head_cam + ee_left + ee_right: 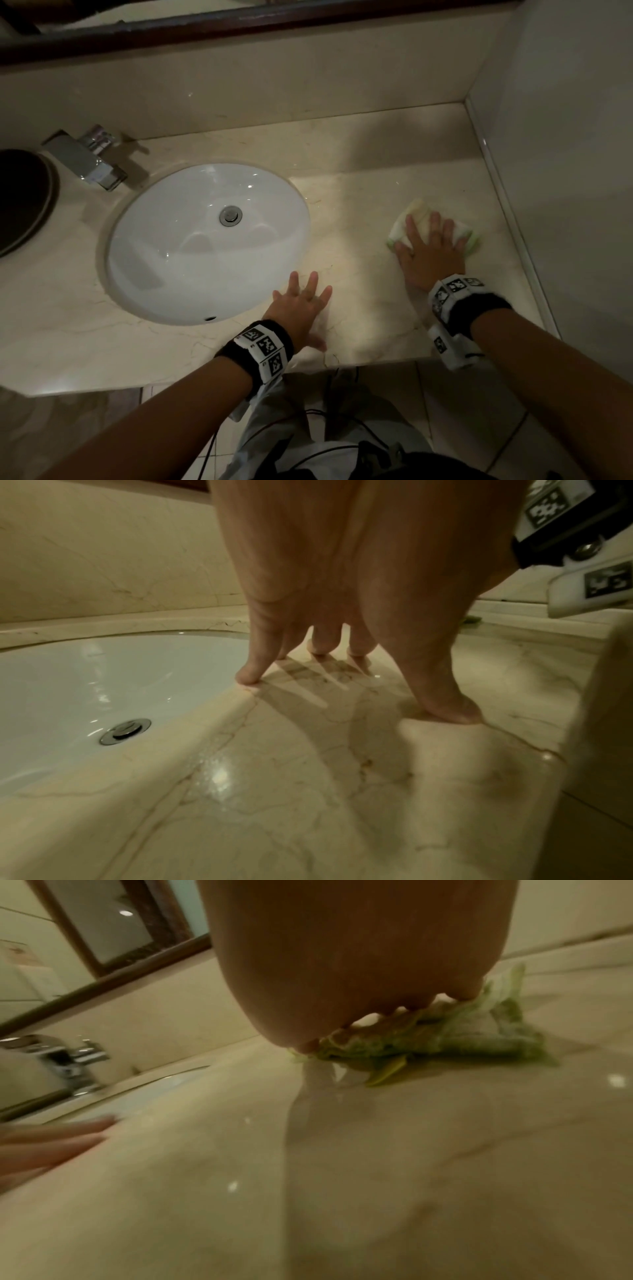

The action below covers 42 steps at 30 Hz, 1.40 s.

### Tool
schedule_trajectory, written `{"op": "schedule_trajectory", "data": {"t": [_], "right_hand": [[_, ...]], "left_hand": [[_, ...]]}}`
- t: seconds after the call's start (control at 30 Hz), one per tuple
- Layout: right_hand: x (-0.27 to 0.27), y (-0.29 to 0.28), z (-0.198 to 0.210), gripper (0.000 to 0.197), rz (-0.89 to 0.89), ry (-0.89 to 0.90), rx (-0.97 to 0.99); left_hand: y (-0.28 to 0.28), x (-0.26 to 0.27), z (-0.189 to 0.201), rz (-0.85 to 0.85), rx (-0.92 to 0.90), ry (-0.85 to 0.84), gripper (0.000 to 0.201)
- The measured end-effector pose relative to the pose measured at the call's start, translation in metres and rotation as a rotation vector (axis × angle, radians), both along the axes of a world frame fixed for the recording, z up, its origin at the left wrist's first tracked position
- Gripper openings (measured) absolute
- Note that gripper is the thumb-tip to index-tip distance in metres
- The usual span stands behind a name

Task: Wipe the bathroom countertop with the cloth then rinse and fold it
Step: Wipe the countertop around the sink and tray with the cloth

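A pale cloth with green edges lies bunched on the beige marble countertop at the right, close to the side wall. My right hand presses flat on the cloth with spread straight fingers; the right wrist view shows the cloth squashed under the palm. My left hand rests flat on the bare counter beside the sink rim, fingers spread and straight. In the left wrist view its fingertips touch the marble at the basin's edge.
A white oval sink with a chrome drain is set in the counter left of my hands. A chrome faucet stands at the back left beside a dark round object. The side wall borders the right.
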State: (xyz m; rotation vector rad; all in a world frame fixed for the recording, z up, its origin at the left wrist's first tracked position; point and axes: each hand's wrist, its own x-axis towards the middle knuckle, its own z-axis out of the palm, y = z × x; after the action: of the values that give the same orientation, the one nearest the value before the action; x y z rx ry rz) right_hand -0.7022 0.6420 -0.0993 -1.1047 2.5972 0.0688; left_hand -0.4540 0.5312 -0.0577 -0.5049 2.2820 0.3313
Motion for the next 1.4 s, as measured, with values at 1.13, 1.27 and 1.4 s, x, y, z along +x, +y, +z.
{"op": "schedule_trajectory", "data": {"t": [1.13, 1.27, 1.4], "right_hand": [[-0.055, 0.030, 0.002, 0.063, -0.182, -0.063, 0.020], [-0.036, 0.003, 0.007, 0.068, -0.269, -0.127, 0.046], [0.005, -0.023, 0.004, 0.067, -0.063, -0.033, 0.001]], "left_hand": [[-0.003, 0.000, -0.001, 0.036, 0.024, 0.015, 0.111], [-0.004, 0.000, -0.003, 0.008, 0.007, 0.020, 0.111], [-0.003, 0.001, -0.003, 0.008, 0.003, 0.024, 0.110]]}}
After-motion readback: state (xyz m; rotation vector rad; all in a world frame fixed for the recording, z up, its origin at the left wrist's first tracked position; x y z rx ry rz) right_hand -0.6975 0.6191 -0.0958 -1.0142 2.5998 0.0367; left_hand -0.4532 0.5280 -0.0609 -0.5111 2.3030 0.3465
